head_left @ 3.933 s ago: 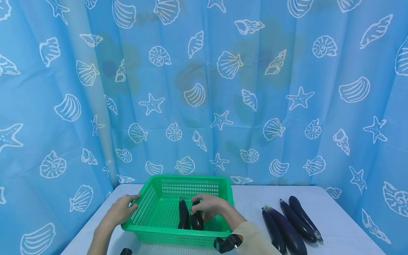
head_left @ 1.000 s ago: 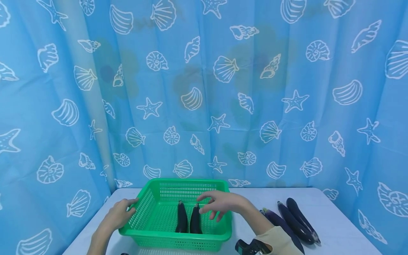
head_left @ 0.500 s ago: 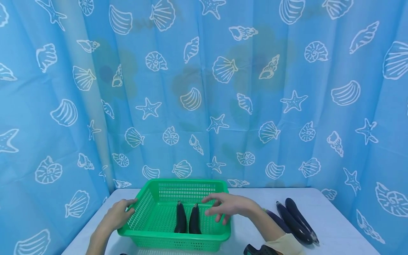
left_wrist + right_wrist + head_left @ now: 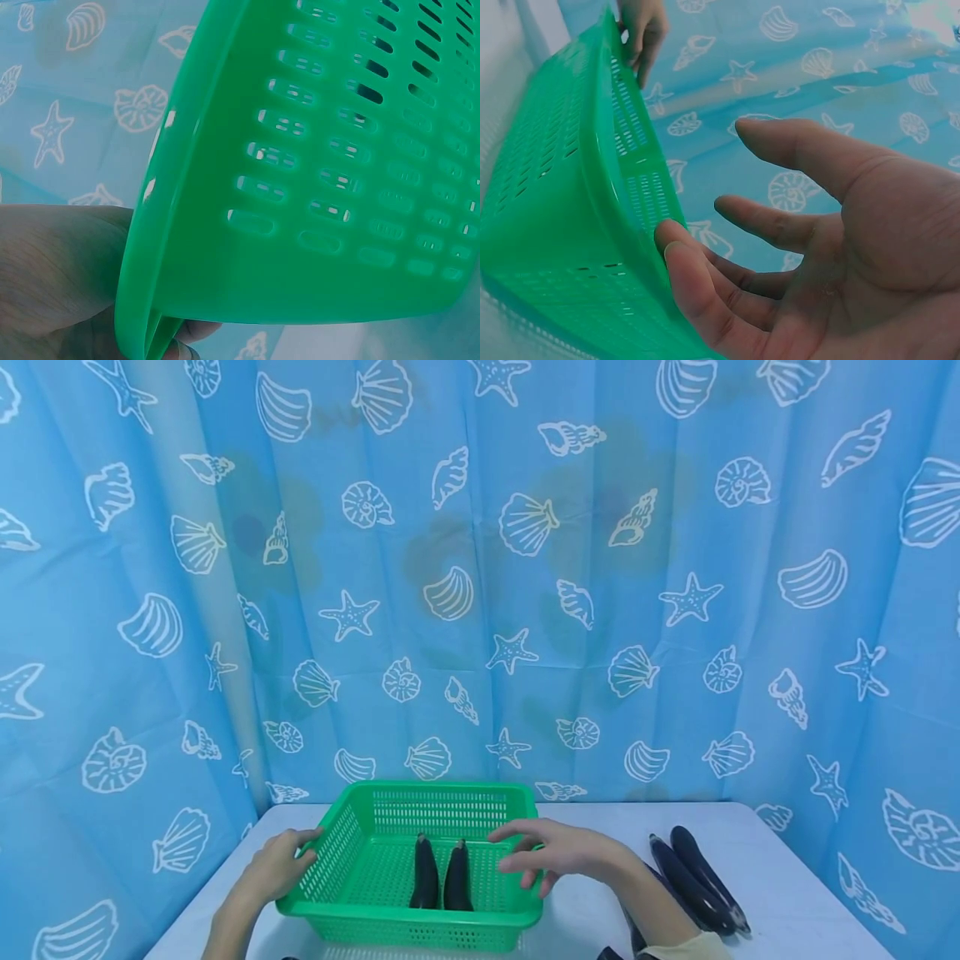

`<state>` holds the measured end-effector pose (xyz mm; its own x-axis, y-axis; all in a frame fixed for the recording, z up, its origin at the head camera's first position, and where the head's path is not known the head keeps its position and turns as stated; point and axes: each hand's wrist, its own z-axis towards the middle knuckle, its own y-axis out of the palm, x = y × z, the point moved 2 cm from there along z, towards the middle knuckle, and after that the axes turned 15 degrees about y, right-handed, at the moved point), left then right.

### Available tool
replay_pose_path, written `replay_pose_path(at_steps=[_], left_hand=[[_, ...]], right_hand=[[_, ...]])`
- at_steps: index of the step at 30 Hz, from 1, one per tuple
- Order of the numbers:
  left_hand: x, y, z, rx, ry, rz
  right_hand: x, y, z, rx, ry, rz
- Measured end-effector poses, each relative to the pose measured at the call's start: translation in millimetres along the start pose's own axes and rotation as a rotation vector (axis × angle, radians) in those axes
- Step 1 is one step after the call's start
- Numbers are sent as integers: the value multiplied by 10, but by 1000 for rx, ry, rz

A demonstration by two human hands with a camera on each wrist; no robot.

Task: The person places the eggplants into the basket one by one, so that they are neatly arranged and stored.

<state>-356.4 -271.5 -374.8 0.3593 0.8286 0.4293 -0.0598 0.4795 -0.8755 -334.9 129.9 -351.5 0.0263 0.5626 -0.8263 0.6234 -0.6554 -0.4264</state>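
Observation:
My left hand [image 4: 279, 864] grips the left rim of a green plastic basket [image 4: 408, 913]; in the left wrist view its thumb and fingertips show on either side of the rim [image 4: 161, 176]. Two dark eggplants, a left one [image 4: 425, 875] and a right one [image 4: 457, 878], lie side by side on the basket floor, stems pointing away. Over the basket's right rim hovers my right hand [image 4: 562, 852], fingers spread and loosely bent, holding nothing. From the right wrist view, its palm [image 4: 900, 247] is bare and its lower fingertips overlap the basket's edge, though contact is unclear.
To the right on the white table [image 4: 795, 893] lie more eggplants [image 4: 686, 885], some partly hidden behind my right forearm. A dark object's tip [image 4: 290, 957] shows at the bottom edge. A blue shell-patterned curtain [image 4: 480, 610] hangs behind the table.
My right hand has let go of the right eggplant inside the basket, then drawn right and slightly up to the basket's right rim. My left hand has stayed on the left rim.

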Motion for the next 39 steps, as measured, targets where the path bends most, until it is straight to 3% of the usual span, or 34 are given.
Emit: replay_pose_path(at_steps=[14,21,29,34,39], left_hand=[[18,-33,27,-9,-1,9],[6,-17,34,-8,3,19],[4,-12,37,-10,-11,16],[-5,-5,15,-6,-3,-4],[-10,0,3,-9,-8,-11]], right_hand=[[202,-109,-224,13,-54,3],[336,-160,-287,0,-55,60],[423,-231,-323,-23,-73,50],[474,-264,-348,-45,-68,35],[530,-311,-369,5,-26,-6]])
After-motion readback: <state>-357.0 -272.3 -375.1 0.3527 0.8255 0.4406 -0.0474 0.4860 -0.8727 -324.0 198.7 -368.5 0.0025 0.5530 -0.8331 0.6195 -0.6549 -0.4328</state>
